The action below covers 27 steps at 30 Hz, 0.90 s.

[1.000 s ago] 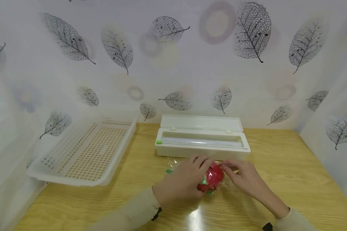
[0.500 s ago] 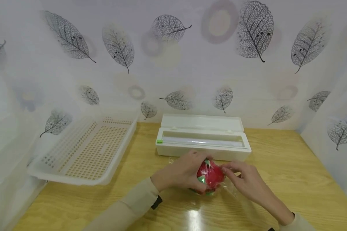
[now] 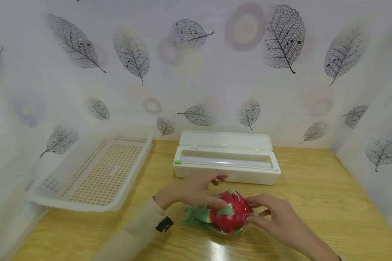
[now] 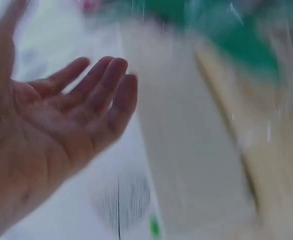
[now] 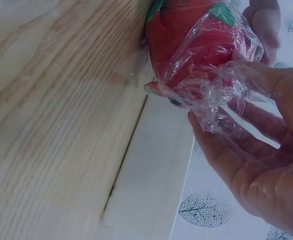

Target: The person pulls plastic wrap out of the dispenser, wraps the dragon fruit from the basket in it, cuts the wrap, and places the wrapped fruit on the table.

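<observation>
A red dragon fruit with green scales lies on the table, its green leafy end pointing left. Clear plastic wrap covers it and bunches up at the right end. My right hand pinches that bunched wrap between thumb and fingers, close against the fruit. On the other side my left hand hovers over the fruit, its thumb across the fruit in the head view. The left wrist view shows this hand with relaxed, spread fingers and nothing in its palm; that view is blurred.
Behind the fruit stands a long white cling film box, lid raised, with a film roll inside and a green slider at its left end. A white perforated basket sits on the left. A leaf-patterned curtain backs the wooden table.
My left hand has loosened its grip on the dragon fruit and drawn back left. The fruit has come nearer and turned, its leafy end now showing. My right hand stays at the wrap's right end.
</observation>
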Motion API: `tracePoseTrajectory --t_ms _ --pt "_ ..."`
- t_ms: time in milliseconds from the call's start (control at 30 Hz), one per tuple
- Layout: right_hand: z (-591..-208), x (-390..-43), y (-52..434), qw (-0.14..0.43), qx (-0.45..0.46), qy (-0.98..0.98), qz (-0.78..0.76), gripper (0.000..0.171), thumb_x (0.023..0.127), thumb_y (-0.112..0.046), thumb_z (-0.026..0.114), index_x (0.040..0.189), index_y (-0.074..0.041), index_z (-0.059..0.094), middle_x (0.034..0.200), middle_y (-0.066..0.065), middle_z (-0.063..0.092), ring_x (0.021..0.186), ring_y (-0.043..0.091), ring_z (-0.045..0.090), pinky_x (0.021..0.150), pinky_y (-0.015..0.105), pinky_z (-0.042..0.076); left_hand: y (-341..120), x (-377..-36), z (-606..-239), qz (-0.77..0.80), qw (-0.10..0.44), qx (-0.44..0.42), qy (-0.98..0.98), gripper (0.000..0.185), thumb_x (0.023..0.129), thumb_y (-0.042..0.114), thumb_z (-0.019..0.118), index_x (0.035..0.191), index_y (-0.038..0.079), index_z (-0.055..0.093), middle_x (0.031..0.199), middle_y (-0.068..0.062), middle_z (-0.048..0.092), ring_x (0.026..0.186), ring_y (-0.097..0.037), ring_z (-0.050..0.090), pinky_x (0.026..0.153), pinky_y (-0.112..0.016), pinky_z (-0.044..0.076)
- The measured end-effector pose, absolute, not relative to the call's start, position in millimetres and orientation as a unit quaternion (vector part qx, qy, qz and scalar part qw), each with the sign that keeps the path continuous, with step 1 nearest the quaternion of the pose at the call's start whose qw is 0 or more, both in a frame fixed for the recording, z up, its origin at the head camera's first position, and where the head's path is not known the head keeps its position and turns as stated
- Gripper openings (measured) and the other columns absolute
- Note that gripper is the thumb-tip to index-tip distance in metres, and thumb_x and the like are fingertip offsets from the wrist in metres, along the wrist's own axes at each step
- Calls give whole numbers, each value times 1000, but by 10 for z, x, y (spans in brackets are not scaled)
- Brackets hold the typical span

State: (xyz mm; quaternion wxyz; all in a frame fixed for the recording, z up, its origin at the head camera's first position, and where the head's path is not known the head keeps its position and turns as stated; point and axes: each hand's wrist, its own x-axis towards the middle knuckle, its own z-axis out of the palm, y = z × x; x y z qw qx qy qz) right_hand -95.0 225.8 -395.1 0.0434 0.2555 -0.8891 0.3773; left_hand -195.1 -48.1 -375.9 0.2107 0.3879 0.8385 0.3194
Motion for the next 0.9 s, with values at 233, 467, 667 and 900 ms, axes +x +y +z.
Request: tracePoseTrajectory --t_ms 233,467,667,900 --pt "-3997 -949 2262 103 282 -883 361 32 83 -8 83 113 -16 74 107 2 77 93 3 71 64 17 59 -958 -2187 -3946 172 153 337 913 20 100 24 63 99 4 63 94 -6 63 84 -17 57 75 -32 51" --pt "-3941 -931 2222 60 284 -906 308 65 87 -41 80 145 -26 56 125 -1 70 101 8 66 68 22 59 -972 -2132 -4204 182 127 294 930 12 94 23 69 99 12 68 91 2 65 82 -11 59 75 -30 54" --pt "-3902 -913 2079 99 294 -937 162 82 77 -60 81 149 -35 52 124 -5 63 97 9 64 70 23 59 -943 -2072 -4226 240 91 289 922 7 99 16 62 94 14 67 87 4 65 79 -8 58 71 -26 51" --pt "-3874 -956 2047 70 274 -948 145 62 84 -62 74 137 -30 65 121 -4 64 87 3 61 64 19 54 -1013 -1853 -4030 343 92 352 866 9 101 18 63 98 14 71 94 4 73 91 -8 68 82 -23 56"
